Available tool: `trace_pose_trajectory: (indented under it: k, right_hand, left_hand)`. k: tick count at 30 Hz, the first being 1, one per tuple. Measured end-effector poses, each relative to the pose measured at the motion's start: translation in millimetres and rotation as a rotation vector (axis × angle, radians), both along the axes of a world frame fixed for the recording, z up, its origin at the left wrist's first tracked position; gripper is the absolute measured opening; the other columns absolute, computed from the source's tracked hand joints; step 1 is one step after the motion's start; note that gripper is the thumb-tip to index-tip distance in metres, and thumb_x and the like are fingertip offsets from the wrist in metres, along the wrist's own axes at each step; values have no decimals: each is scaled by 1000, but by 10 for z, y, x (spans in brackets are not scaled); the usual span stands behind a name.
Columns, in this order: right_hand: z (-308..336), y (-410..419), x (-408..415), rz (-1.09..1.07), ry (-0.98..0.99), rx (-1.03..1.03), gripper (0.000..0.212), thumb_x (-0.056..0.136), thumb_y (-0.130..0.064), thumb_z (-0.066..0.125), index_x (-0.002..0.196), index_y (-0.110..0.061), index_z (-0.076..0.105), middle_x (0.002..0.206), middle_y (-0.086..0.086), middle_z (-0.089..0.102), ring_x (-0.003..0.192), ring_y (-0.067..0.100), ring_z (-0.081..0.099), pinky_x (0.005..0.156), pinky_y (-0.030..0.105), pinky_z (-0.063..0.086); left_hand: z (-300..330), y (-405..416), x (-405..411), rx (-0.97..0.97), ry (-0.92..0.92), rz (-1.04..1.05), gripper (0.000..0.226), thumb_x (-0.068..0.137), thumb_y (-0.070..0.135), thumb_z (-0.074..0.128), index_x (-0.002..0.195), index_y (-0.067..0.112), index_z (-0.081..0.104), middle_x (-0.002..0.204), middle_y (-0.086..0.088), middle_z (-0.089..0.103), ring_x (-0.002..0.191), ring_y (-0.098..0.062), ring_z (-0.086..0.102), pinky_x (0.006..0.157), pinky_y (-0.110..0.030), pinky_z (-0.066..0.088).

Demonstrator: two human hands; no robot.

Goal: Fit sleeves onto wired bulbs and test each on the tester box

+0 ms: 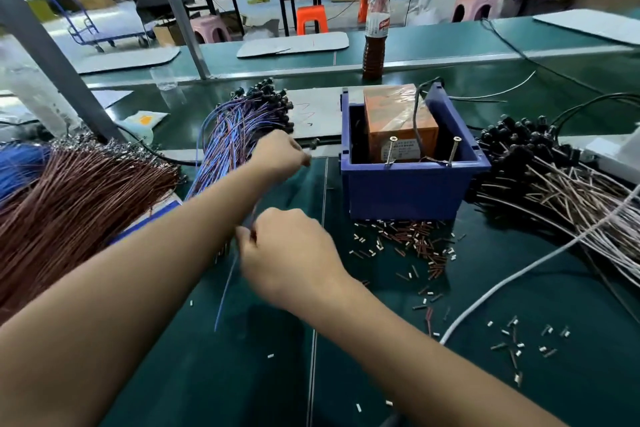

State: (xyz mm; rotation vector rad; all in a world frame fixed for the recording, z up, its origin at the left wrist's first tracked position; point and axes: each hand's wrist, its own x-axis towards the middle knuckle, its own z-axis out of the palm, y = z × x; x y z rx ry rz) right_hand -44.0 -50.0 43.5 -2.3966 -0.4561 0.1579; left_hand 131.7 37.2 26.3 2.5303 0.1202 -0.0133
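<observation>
Green worktop [554,374] carried it all, stock within reach: blue tester box [412,184] mid-back, bulb bundle [242,128] left of it, sleeves [415,246] before it. Left hand [280,152] pinched one wire's bulb end taut; right hand [291,260] pinched the wire [227,284], probably for sleeving.

The fingers [251,236] of the right hand [291,260] curl out of sight behind its back, the thin wire [227,282] below them is motion-blurred, the left hand [280,152] hides its fingertips, and the brown wire bundle [69,204] far left runs off the edge.
</observation>
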Motion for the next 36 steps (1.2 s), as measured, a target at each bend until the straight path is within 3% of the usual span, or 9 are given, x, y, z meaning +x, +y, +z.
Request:
trace_pose_trajectory:
  k: [2,5,8,15,18,20,25,30,36]
  right_hand:
    - [-59,-42,27,1,-73,-141,30,102,-35,53,77,-18,49,96,15,64,94,43,66,66,38,38]
    - [-160,-70,49,15,-83,-262,19,99,-31,60,103,-15,68,105,12,67,98,40,69,65,36,40]
    - [-178,-125,68,-12,-75,-303,21,99,-30,60,109,-14,69,109,12,67,100,39,68,67,36,40]
    - [-195,-210,143,-125,-287,-179,20,101,-30,50,87,-18,57,95,13,69,85,40,67,63,36,35]
    - [-277,-174,180,-22,-351,-186,9,100,-25,54,103,-18,50,88,10,64,80,42,64,60,38,32]
    - [-327,-151,238,28,-314,-268,16,97,-21,61,96,-18,46,82,7,55,83,41,66,61,37,33]
    - [-372,-174,363,50,-250,-374,37,90,-8,64,69,-16,35,67,2,35,67,36,48,60,34,32]
    - [-312,-94,445,103,-316,-305,17,95,-20,63,81,-14,55,70,2,38,68,37,48,64,36,41]
    - [-248,32,645,93,-333,-250,16,96,-27,63,91,-12,64,85,8,60,79,40,60,70,39,50]
  left_hand:
    - [-159,-69,-15,-8,-87,33,18,89,30,80,87,12,82,90,-15,77,91,-31,72,74,-28,47]
    - [-287,-139,-2,-8,-179,94,17,87,35,81,83,18,80,91,-7,78,92,-26,71,78,-27,47]
    - [-391,-160,-27,-29,-274,129,20,87,34,81,83,17,73,91,-5,75,92,-25,68,82,-31,49]
    - [-387,-118,-135,-168,-482,246,25,100,27,63,90,6,74,91,-12,75,89,-32,67,76,-31,39]
    - [-257,36,-203,-48,-601,306,22,99,28,61,90,12,72,90,-9,75,85,-31,66,71,-32,40]
    - [-191,189,-215,143,-664,341,15,96,27,62,93,13,68,96,-12,71,92,-34,63,74,-36,42]
    - [-133,620,-110,423,-405,489,48,95,44,64,123,6,55,131,-22,48,126,-41,41,98,-51,43]
    - [-98,917,148,396,-262,430,50,107,39,43,146,8,41,151,-22,41,140,-41,35,111,-54,35]
    - [63,1063,394,257,-374,429,25,100,25,66,118,9,67,117,-15,71,115,-36,63,98,-45,53]
